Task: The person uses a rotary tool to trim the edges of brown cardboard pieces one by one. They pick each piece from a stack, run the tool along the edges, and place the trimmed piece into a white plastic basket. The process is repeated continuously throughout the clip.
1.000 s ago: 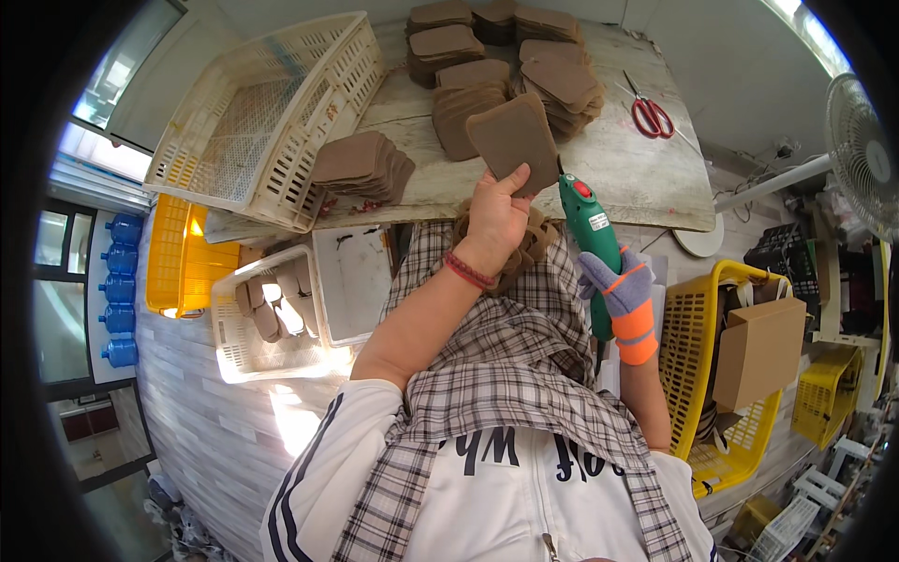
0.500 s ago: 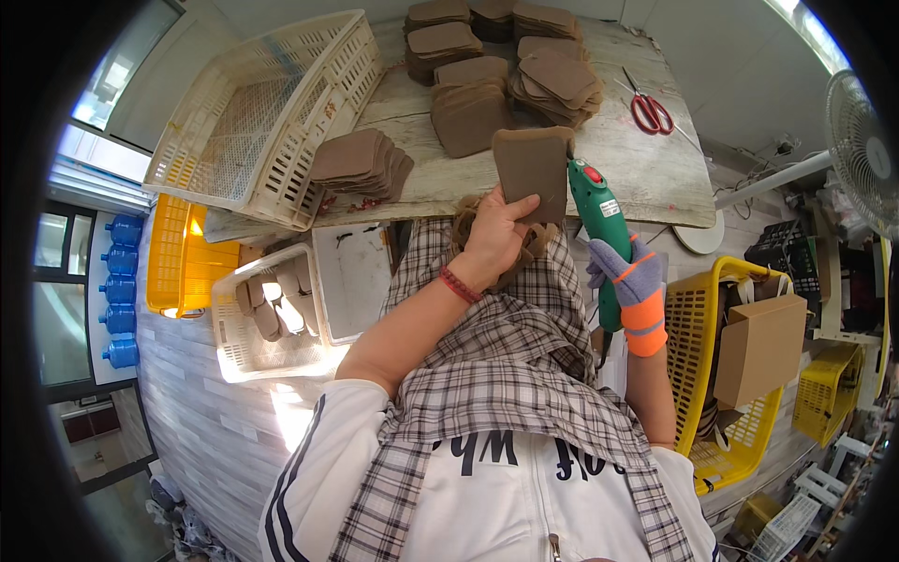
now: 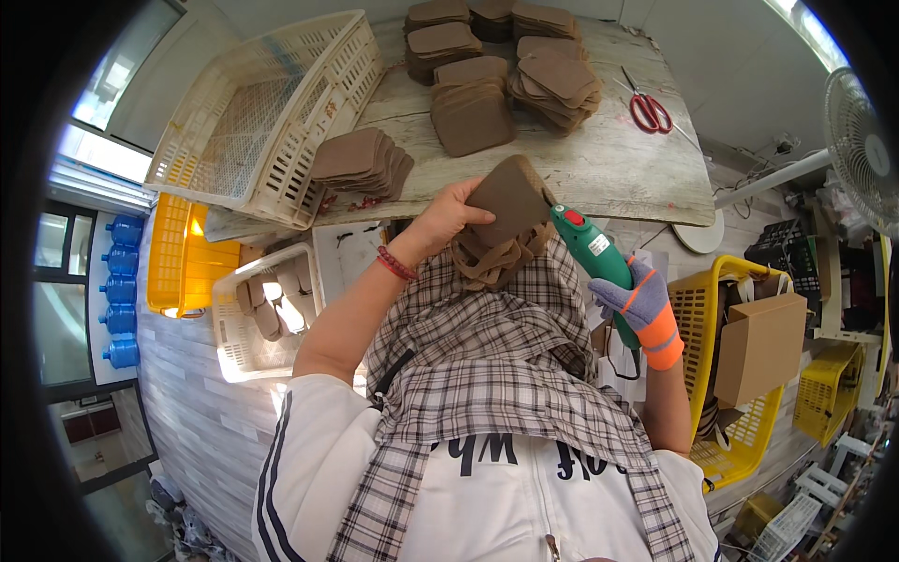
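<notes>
Left hand (image 3: 446, 221) — pinching matte, round-cornered brown pad (image 3: 510, 201) at near edge of bench (image 3: 641, 192) | Gloved right hand (image 3: 632, 298) — wrapped round smooth green tool (image 3: 588, 245) | Open room: bench's weathered near-right corner

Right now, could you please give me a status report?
Left hand gripping brown pad. Right hand holding green tool, front end near pad. Red scissors on table, apart.
</notes>
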Demonstrator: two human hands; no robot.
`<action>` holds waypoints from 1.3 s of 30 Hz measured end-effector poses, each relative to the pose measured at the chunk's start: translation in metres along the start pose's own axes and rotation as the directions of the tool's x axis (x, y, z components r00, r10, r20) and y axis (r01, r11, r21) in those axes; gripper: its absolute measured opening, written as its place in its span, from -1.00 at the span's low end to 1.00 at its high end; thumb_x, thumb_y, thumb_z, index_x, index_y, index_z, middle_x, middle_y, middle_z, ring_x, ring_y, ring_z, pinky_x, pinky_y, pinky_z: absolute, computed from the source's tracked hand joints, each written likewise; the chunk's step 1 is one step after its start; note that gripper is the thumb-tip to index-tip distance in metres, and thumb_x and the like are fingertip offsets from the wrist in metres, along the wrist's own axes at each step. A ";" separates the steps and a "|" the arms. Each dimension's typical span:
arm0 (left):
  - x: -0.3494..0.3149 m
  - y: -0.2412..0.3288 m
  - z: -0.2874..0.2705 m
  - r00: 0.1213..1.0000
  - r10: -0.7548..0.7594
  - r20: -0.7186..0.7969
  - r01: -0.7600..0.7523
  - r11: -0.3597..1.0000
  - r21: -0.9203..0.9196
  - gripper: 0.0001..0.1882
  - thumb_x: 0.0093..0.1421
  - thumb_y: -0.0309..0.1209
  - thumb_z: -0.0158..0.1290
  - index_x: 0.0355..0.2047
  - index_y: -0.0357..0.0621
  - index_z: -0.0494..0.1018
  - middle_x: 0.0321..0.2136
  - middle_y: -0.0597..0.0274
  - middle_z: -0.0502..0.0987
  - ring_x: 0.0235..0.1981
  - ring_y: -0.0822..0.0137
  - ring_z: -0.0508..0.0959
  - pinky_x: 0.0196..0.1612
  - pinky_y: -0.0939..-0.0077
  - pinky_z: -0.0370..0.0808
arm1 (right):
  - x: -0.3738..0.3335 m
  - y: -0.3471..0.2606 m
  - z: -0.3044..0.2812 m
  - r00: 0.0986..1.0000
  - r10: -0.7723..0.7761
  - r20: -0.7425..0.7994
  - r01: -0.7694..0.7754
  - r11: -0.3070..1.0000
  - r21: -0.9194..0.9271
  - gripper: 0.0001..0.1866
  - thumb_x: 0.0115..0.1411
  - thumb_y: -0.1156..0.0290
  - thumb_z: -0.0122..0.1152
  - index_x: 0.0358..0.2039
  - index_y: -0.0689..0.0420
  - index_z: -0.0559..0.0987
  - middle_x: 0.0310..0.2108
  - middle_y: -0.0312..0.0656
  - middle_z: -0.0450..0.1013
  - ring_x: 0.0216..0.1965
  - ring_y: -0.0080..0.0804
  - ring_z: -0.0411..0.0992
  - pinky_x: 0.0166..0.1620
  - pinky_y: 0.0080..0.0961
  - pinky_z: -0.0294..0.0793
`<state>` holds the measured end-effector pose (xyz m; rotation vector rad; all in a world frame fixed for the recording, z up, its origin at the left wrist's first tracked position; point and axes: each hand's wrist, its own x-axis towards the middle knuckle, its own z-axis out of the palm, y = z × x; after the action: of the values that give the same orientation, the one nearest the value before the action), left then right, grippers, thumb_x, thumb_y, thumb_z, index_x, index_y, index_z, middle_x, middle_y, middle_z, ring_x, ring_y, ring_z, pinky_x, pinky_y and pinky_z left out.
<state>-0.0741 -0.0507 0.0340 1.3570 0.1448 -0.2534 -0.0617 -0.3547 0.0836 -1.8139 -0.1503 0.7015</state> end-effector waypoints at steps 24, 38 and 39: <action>-0.024 0.004 -0.032 0.959 0.157 -0.234 -0.159 0.987 0.010 -0.84 0.05 -0.59 0.12 -0.31 -0.24 0.47 -0.41 0.31 0.56 -0.43 0.55 0.51 -0.31 0.67 0.46 | 0.012 0.013 0.019 0.997 -0.019 0.077 0.016 0.999 0.044 -0.50 -0.04 0.28 0.42 -0.15 0.30 0.47 -0.52 -0.28 0.46 -0.56 -0.66 0.39 -0.52 -0.70 0.37; -0.024 0.005 -0.030 0.974 0.119 -0.194 -0.130 0.990 -0.046 -0.86 0.08 -0.55 0.12 -0.31 -0.28 0.50 -0.41 0.27 0.58 -0.42 0.53 0.54 -0.30 0.66 0.48 | 0.007 0.011 0.027 0.991 -0.059 0.117 0.057 0.998 0.021 -0.52 -0.03 0.30 0.42 -0.15 0.26 0.47 -0.53 -0.33 0.43 -0.60 -0.71 0.35 -0.54 -0.75 0.36; -0.024 0.004 -0.029 0.977 0.112 -0.180 -0.121 0.992 -0.037 -0.85 0.08 -0.54 0.12 -0.30 -0.29 0.50 -0.41 0.27 0.58 -0.42 0.52 0.54 -0.31 0.66 0.48 | 0.007 0.009 0.028 0.991 -0.065 0.115 0.064 0.998 0.012 -0.52 -0.03 0.30 0.42 -0.15 0.26 0.47 -0.54 -0.33 0.43 -0.60 -0.71 0.35 -0.54 -0.75 0.36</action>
<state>-0.0951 -0.0196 0.0383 1.3349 0.2180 -0.0298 -0.0734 -0.3321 0.0672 -1.7535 -0.2809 0.7606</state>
